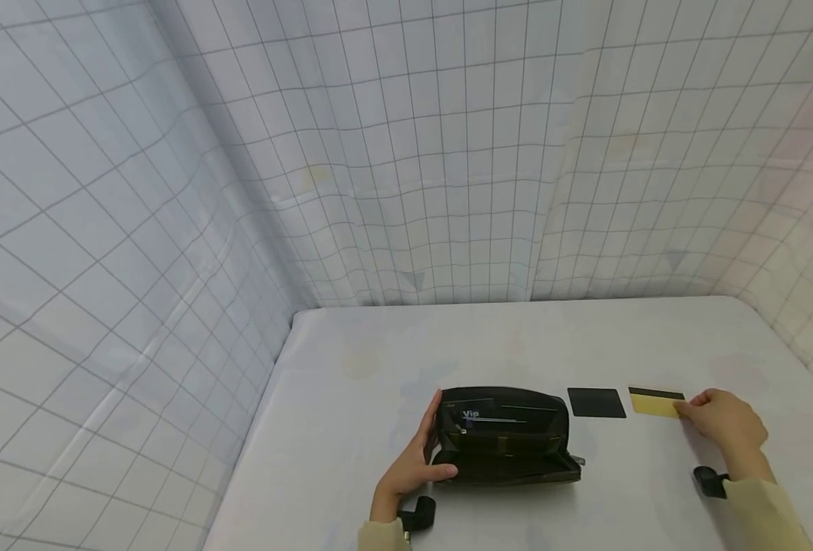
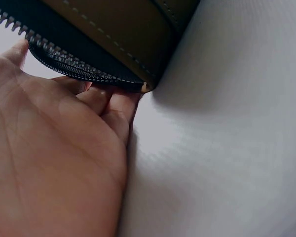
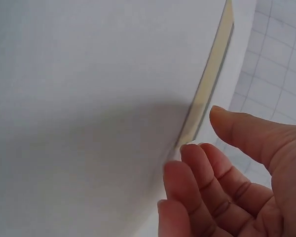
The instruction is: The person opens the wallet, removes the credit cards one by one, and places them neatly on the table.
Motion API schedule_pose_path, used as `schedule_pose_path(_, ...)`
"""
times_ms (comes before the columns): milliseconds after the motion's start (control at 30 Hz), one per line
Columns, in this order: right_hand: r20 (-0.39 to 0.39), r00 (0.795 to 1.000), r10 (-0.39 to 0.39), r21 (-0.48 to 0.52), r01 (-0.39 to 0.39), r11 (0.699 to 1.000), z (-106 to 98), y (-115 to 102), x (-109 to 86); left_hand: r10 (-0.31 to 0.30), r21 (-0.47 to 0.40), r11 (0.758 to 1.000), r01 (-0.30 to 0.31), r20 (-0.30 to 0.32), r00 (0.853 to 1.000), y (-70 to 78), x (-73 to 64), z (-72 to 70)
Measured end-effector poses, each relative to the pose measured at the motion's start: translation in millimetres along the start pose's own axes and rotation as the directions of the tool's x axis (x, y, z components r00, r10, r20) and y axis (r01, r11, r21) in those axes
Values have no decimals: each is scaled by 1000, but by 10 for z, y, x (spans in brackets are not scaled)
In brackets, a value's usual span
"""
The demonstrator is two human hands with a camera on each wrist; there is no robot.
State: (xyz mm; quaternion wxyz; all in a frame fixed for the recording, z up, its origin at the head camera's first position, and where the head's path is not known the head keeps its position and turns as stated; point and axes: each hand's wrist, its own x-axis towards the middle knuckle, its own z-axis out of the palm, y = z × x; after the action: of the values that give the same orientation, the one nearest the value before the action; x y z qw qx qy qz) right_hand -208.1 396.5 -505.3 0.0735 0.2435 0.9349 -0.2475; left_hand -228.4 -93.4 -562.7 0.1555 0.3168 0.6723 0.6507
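yellow card (image 1: 652,405) lies toward right edge of desk (image 1: 337,436). right hand (image 1: 731,421), thumb and fingers apart, should pinch gently; left hand (image 1: 410,465) grips wallet (image 1: 537,444).

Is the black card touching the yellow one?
Apart: the head view shows white tabletop between the black card and the yellow card.

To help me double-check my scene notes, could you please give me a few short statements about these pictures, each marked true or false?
1. The left hand holds the wallet at its left end. True.
2. The wallet is zipped closed. False: it is open.
3. The black card lies between the wallet and the yellow card. True.
4. The two cards overlap. False: a gap separates them.
5. The right hand is at the yellow card's right end. True.
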Motion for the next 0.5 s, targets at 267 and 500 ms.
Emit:
schedule_pose_path(267, -58, 974, -218, -4, 218, 976, 5, -340, -154, 3, -9, 1000, -3, 0, 1000, 6, 7, 3)
schedule_pose_path(500, -117, 903, -414, 23, 419, 908, 9, -847, -354, -36, -4, 999, 36, 20, 999, 188, -3, 15)
